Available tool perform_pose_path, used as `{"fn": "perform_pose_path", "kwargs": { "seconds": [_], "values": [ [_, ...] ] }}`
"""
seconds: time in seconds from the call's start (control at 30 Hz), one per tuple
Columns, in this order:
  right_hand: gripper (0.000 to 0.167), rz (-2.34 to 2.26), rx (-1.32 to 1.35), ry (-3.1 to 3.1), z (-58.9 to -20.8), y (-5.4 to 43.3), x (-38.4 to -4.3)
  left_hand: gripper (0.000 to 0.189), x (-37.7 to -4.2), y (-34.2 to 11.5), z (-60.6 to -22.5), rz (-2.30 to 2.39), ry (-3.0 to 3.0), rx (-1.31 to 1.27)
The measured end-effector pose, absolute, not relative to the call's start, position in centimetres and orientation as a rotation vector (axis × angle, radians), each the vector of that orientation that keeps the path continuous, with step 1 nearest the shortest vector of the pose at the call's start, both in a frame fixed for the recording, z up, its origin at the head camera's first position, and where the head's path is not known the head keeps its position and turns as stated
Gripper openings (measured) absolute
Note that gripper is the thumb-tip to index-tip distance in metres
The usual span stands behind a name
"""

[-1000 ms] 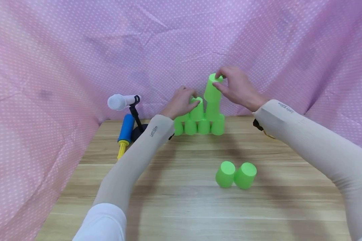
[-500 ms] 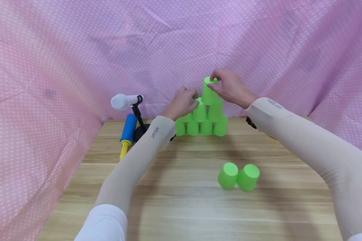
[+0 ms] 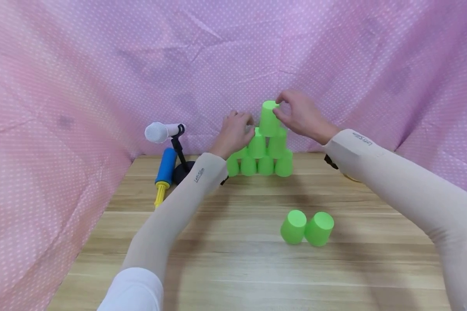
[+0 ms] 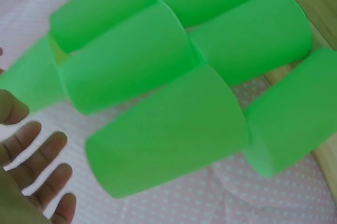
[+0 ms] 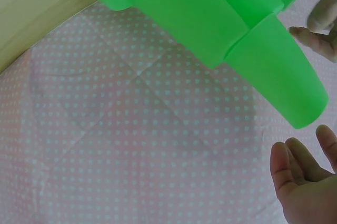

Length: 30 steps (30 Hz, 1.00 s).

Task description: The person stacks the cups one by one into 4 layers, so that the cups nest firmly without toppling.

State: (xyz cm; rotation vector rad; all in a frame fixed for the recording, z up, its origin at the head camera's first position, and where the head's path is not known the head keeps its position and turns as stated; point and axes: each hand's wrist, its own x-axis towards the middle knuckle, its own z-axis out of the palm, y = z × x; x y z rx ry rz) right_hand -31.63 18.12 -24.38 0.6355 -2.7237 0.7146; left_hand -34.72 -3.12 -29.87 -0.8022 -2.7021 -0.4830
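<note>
Light green cups stand upside down in a stepped stack, several in the bottom row, with a middle row above. One top cup sits across two middle cups. My right hand hovers at the top cup's right side, thumb and fingers spread; the right wrist view shows a gap between its fingers and that cup. My left hand is beside the stack's left part, covering some cups in the head view. In the left wrist view its fingers are spread, holding nothing.
Two more upside-down green cups stand side by side nearer on the wooden table. At left are a white microphone on a black stand and a blue-and-yellow hand pump. Pink dotted cloth hangs behind.
The right hand has shifted the top cup left and down onto the middle row, then let go and drawn back slightly right. The left hand has stayed nearly still.
</note>
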Motion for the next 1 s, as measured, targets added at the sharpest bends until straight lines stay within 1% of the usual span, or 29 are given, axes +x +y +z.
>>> {"fn": "perform_pose_path", "kwargs": {
  "seconds": [0.13,0.27,0.57,0.8,1.0],
  "values": [
    [0.029,0.69,0.67,-2.661,-24.6,19.3,-30.5,0.014,-33.2,-2.9,-29.5,-0.503,-2.626,-0.799],
    [0.027,0.66,0.721,-2.601,-25.3,20.4,-29.1,0.012,-31.3,-2.6,-29.4,-0.511,-2.566,-0.879],
    [0.019,0.604,0.863,-2.465,-27.0,22.4,-25.2,0.014,-26.6,-2.1,-30.6,-0.471,-2.465,-1.31],
    [0.022,0.516,1.007,-2.445,-29.1,23.7,-21.1,0.023,-23.3,-1.7,-31.9,-0.385,-2.387,-1.609],
    [0.028,0.468,1.127,-2.49,-30.8,24.5,-16.3,0.026,-21.0,-1.1,-33.8,-0.378,-2.374,-1.746]
  ]
}}
